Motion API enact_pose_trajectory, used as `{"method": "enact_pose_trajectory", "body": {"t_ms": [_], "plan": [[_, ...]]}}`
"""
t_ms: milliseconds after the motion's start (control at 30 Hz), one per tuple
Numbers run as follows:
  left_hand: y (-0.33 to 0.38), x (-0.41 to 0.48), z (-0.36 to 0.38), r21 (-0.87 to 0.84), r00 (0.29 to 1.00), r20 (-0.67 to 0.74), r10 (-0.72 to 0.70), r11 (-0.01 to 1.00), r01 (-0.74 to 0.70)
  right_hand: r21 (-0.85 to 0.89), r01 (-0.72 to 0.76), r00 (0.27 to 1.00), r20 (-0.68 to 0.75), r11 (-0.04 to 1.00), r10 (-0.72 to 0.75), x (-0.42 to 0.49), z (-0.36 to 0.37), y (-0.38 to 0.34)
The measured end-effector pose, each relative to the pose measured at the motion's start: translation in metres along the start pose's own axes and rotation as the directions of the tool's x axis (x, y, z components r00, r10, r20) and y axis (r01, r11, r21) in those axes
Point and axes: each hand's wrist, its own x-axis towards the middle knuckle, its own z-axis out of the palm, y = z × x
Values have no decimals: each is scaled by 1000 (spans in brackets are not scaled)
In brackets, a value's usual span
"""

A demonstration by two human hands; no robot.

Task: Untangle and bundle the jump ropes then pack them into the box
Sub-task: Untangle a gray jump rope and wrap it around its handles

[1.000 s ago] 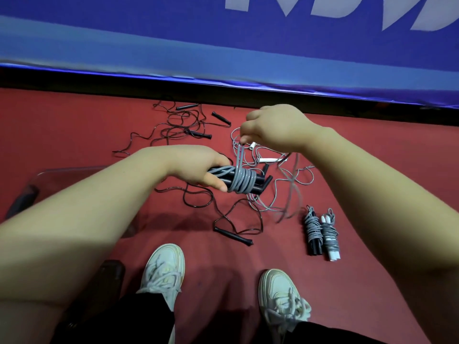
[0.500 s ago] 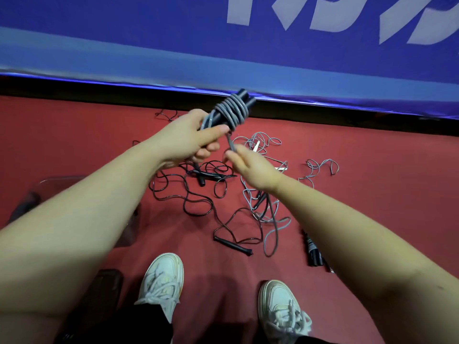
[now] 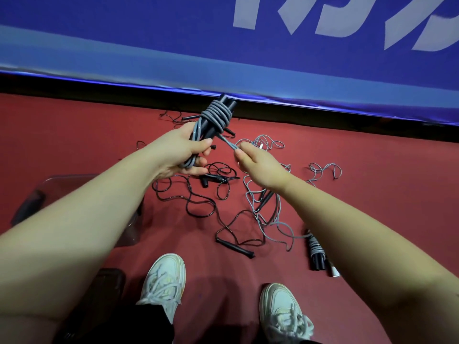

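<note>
While a bundle (image 3: 216,115) is held in the left grip (image 3: 183,152) and its tail (image 3: 227,142) pinched by the right grip (image 3: 260,165), two bundles (image 3: 316,252) are finished; tangled ropes (image 3: 234,248) are left.

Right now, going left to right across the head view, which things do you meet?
Clear box → left hand gripping the half-wound rope → right hand pinching its loose end → finished bundles.

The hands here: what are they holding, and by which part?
The left hand grips the grey jump rope bundle by its lower end; the right hand pinches the loose tail coming off the coils.
</note>
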Motion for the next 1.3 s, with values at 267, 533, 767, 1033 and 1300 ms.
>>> {"method": "enact_pose_trajectory", "body": {"t_ms": [267,533,767,1033,1300], "plan": [[-14,13,-2,145,985,-153,77,988,-55,-257,-91,995,-65,962,76,-5,-1,-2],[-16,11,-5,174,961,-209,182,974,-147,-416,-72,991,-133,906,18,-10,-20,-11],[-13,14,-8,109,939,-280,201,978,-177,-353,-123,992,-74,928,104,-8,-21,-28],[-19,12,-6,569,941,-240,237,820,-62,-512,-26,998,37,858,52,-4,-47,-57],[-10,1,5,845,986,144,80,509,-164,-759,237,953,59,607,-298,0,-78,-71]]}}
